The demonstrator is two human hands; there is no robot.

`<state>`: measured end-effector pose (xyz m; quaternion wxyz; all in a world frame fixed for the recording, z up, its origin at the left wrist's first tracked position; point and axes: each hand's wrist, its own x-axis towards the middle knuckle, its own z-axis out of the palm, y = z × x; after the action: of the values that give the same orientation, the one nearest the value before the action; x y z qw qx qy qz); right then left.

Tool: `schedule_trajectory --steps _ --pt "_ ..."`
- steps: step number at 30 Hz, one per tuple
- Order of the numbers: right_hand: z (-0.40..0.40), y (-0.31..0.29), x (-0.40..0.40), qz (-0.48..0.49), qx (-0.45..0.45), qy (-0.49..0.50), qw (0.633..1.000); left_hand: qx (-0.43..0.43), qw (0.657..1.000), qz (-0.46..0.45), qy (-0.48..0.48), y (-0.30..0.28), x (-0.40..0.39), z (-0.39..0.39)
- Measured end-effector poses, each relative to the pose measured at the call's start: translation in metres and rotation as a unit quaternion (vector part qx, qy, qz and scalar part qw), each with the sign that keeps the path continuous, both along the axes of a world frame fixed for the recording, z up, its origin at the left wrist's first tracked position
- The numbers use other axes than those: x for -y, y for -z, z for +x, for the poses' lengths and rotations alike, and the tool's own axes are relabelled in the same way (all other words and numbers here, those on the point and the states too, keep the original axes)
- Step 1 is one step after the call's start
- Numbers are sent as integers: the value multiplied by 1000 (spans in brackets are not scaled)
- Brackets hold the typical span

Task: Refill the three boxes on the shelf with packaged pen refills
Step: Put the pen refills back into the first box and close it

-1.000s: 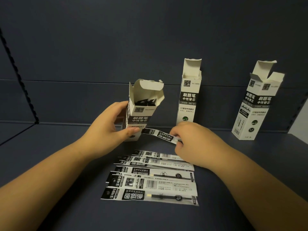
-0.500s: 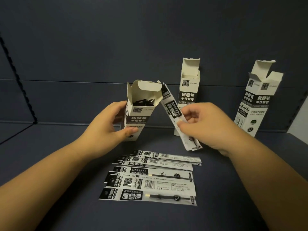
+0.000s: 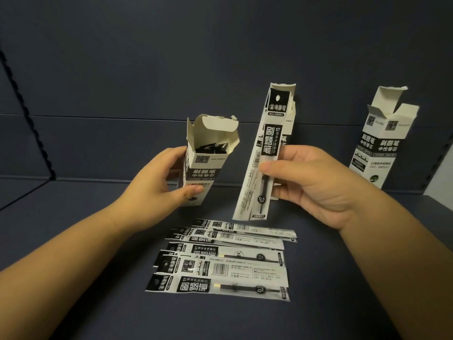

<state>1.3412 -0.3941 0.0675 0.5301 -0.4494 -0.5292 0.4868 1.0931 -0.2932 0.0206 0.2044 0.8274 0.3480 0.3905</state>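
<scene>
My left hand (image 3: pixel 157 180) grips the left box (image 3: pixel 204 165), a white and black carton tilted toward me with its top flaps open and dark packets showing inside. My right hand (image 3: pixel 311 182) pinches one packaged pen refill (image 3: pixel 263 153) and holds it nearly upright, to the right of that box. The held packet hides most of the middle box (image 3: pixel 290 119) standing at the back. The right box (image 3: pixel 382 141) stands open at the back right, leaning. Several more refill packets (image 3: pixel 225 261) lie flat on the shelf in front of my hands.
The dark blue shelf surface (image 3: pixel 73 241) runs to a back wall of the same colour. A perforated upright (image 3: pixel 27 114) runs down the left side. A pale edge (image 3: pixel 441 192) shows at the far right.
My right hand has lifted the packet from the shelf and swung it from slanted to nearly upright beside the left box. The left hand still holds the box, tilted slightly more.
</scene>
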Motion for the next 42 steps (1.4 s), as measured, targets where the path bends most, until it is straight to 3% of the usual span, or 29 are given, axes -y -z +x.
schedule_trajectory --steps 12,29,35,42 --pt "-12 -5 10 136 -11 -37 990 -1 1000 17 11 4 -4 -3" --pt "-18 -13 16 313 -91 108 939 -20 998 54 26 2 -1 0" --pt "-18 -12 13 353 -50 137 924 -29 998 56 28 2 -2 1" --pt "-20 -7 12 336 7 155 929 -35 997 66 34 3 -2 0"
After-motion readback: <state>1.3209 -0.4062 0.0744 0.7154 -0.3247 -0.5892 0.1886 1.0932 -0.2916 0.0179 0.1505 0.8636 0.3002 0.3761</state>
